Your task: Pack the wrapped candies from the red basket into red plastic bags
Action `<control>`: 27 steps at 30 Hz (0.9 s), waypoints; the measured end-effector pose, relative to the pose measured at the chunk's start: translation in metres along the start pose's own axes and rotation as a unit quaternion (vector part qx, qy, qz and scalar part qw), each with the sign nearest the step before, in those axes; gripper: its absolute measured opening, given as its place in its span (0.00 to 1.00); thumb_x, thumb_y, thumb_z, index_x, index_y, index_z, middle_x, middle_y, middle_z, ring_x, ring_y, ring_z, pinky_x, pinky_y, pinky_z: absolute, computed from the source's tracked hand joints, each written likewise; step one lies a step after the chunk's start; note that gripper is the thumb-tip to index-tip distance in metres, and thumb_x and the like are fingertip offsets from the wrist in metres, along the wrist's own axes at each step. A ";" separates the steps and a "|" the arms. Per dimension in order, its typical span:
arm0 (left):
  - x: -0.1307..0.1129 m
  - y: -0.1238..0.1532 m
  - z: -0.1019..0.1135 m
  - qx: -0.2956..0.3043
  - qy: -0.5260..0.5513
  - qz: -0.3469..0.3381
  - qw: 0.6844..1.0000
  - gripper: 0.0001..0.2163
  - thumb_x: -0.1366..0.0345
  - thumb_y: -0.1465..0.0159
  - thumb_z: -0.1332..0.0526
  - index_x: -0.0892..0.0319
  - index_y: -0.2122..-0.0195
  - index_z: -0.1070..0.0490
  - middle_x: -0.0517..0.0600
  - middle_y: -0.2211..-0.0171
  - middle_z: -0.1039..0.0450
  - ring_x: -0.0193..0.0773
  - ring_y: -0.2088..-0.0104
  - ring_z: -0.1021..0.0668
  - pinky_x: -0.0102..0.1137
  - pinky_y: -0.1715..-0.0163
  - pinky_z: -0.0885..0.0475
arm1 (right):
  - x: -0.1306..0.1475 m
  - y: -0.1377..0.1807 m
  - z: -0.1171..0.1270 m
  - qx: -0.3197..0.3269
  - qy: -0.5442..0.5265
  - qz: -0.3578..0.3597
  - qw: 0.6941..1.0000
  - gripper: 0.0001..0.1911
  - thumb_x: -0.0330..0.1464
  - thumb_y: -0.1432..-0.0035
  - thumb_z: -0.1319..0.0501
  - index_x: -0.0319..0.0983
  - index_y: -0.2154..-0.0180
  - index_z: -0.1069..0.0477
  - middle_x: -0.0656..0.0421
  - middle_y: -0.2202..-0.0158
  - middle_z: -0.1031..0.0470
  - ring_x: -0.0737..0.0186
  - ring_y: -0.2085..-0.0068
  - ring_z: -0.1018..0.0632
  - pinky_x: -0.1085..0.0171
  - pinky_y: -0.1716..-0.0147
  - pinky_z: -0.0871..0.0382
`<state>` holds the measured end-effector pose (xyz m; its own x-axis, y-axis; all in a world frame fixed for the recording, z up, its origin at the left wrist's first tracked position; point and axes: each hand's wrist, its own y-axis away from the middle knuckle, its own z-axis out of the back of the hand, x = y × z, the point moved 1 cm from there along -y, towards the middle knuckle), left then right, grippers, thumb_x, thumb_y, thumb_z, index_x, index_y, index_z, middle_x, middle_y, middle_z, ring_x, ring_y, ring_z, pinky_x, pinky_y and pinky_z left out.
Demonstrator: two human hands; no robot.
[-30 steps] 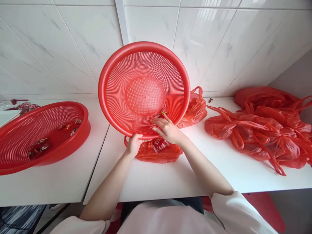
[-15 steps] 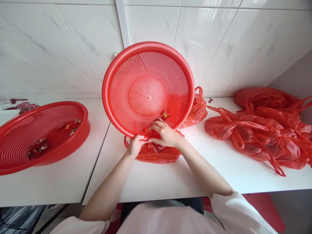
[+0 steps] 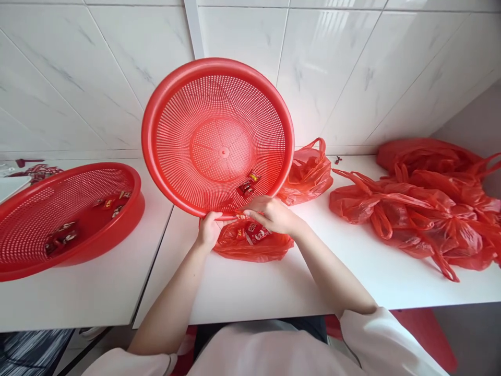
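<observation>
A round red mesh basket (image 3: 188,104) is tipped up on its edge over a red plastic bag (image 3: 250,245) on the white table (image 3: 242,287). My left hand (image 3: 207,230) grips the basket's lower rim. My right hand (image 3: 272,214) is curled at the rim just above the bag, its fingers pinched on a small packet at the edge. Two small red wrapped candies (image 3: 248,184) lie inside the basket near its low side. More packets (image 3: 256,232) show inside the open bag.
A second red mesh basket (image 3: 31,224) with several candies stands on the left table. A heap of filled red bags (image 3: 430,209) lies at the right, another bag (image 3: 309,172) behind the tipped basket. A tiled wall is close behind.
The tipped basket has shifted left and slightly up. My right hand has drawn back from inside the basket to its lower rim, over the bag; candies still lie in the basket.
</observation>
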<state>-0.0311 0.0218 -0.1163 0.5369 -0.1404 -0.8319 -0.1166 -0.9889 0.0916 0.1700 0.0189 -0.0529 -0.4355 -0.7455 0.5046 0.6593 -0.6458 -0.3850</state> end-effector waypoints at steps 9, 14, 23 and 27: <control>0.003 0.002 -0.001 -0.001 0.004 -0.029 1.000 0.09 0.70 0.47 0.40 0.61 0.64 0.28 0.53 0.60 0.24 0.50 0.55 0.22 0.47 0.57 0.25 | -0.018 0.003 -0.008 -0.079 0.153 -0.082 0.982 0.25 0.43 0.33 0.52 0.37 0.41 0.37 0.49 0.38 0.36 0.51 0.36 0.38 0.41 0.35 0.60; 0.008 0.003 -0.003 -0.018 -0.010 -0.020 1.000 0.07 0.71 0.49 0.38 0.60 0.67 0.28 0.52 0.62 0.24 0.51 0.56 0.22 0.47 0.60 0.24 | -0.024 0.005 -0.019 -0.005 0.155 -0.076 0.985 0.32 0.47 0.38 0.44 0.35 0.39 0.39 0.46 0.42 0.32 0.47 0.41 0.32 0.39 0.36 0.57; 0.003 0.001 0.003 -0.015 -0.001 -0.020 1.000 0.10 0.69 0.48 0.39 0.63 0.64 0.28 0.54 0.61 0.25 0.49 0.57 0.22 0.47 0.59 0.24 | -0.014 0.005 -0.005 -0.005 -0.007 -0.074 0.997 0.19 0.34 0.33 0.48 0.43 0.43 0.32 0.57 0.52 0.22 0.60 0.57 0.20 0.63 0.58 0.28; 0.006 0.002 0.001 -0.023 0.008 -0.022 0.999 0.10 0.71 0.49 0.38 0.61 0.64 0.29 0.52 0.62 0.25 0.48 0.58 0.21 0.45 0.61 0.23 | -0.013 0.007 0.004 -0.025 -0.017 -0.112 0.993 0.19 0.36 0.33 0.47 0.43 0.44 0.31 0.57 0.55 0.20 0.60 0.59 0.20 0.64 0.61 0.28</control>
<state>-0.0291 0.0191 -0.1215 0.5536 -0.0964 -0.8272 -0.0538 -0.9953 0.0800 0.1824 0.0243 -0.0593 -0.5465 -0.5768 0.6072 0.5160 -0.8030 -0.2983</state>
